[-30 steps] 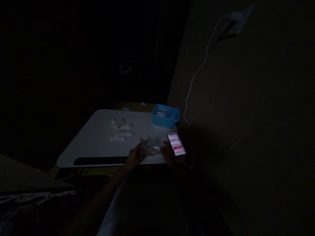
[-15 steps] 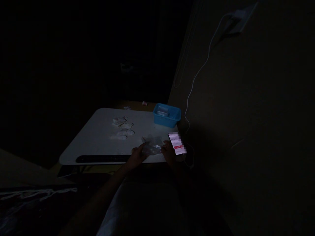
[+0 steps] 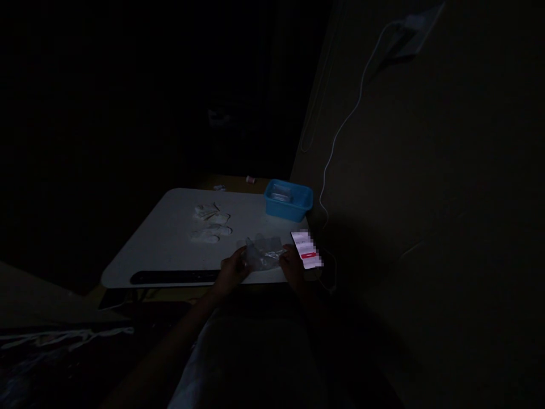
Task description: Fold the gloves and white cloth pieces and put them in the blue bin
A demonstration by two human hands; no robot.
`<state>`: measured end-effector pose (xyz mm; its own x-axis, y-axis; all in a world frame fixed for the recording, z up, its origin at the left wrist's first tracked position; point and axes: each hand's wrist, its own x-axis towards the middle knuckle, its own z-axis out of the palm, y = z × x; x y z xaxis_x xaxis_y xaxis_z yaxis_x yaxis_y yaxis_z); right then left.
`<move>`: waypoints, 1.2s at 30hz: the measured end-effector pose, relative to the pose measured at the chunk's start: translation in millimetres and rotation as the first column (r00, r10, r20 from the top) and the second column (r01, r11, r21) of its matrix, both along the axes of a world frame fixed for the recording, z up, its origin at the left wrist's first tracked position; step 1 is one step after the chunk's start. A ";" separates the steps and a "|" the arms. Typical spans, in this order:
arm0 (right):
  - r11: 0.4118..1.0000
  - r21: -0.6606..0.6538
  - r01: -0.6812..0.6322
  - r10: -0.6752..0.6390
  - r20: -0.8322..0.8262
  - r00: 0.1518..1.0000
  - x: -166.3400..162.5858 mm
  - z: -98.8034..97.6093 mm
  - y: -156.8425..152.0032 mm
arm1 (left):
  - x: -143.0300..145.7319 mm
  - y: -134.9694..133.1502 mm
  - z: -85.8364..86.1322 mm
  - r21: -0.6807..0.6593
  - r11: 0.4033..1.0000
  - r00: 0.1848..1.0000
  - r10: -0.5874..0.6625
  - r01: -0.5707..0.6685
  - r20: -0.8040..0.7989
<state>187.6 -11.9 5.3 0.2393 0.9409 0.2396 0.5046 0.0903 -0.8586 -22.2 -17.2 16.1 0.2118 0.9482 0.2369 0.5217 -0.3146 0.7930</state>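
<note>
A clear, crinkled plastic bag (image 3: 264,253) is stretched between my two hands, low over the near right part of the white table (image 3: 170,250). My left hand (image 3: 233,269) pinches its left edge. At the opposite edge my right hand (image 3: 292,266) is closed on the plastic, close beside a lit phone (image 3: 306,250). To the left of the bag lie pale, folded cloth-like pieces, one bundle (image 3: 212,213) farther back and another (image 3: 212,233) nearer. Dim light hides what the bag may hold.
A blue plastic basket (image 3: 286,211) with a clear container (image 3: 281,193) inside stands at the table's back right corner. Behind the table sits a small pink-and-white spool-like item (image 3: 250,179). A white cable (image 3: 340,130) hangs down the wall on the right from a socket.
My left hand has shifted slightly left and down, and the bag is spread wider between my hands. The right hand has barely moved.
</note>
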 end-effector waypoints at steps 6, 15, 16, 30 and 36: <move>0.998 0.034 0.045 -0.046 0.025 0.999 -1.9 2.4 -1.6 | 0.6 -4.8 1.1 -0.012 1.000 0.999 -0.026 0.026 -0.041; 0.999 0.018 0.034 -0.035 0.027 0.999 -1.0 3.1 -1.3 | 13.1 6.4 -6.9 0.006 0.999 0.996 -0.037 0.038 -0.084; 0.999 0.022 0.032 -0.032 0.014 0.999 -1.1 2.5 -1.2 | 12.4 8.5 -7.4 0.016 0.999 0.995 -0.035 0.037 -0.092; 0.998 0.050 -0.049 0.054 -0.112 0.992 -2.2 -5.3 8.0 | -4.7 17.0 3.2 -0.020 0.999 1.000 -0.026 0.026 -0.002; 0.995 0.082 -0.050 0.055 -0.055 0.997 -1.3 -9.2 7.3 | -0.1 21.8 -4.5 -0.004 0.996 0.995 -0.094 0.094 0.045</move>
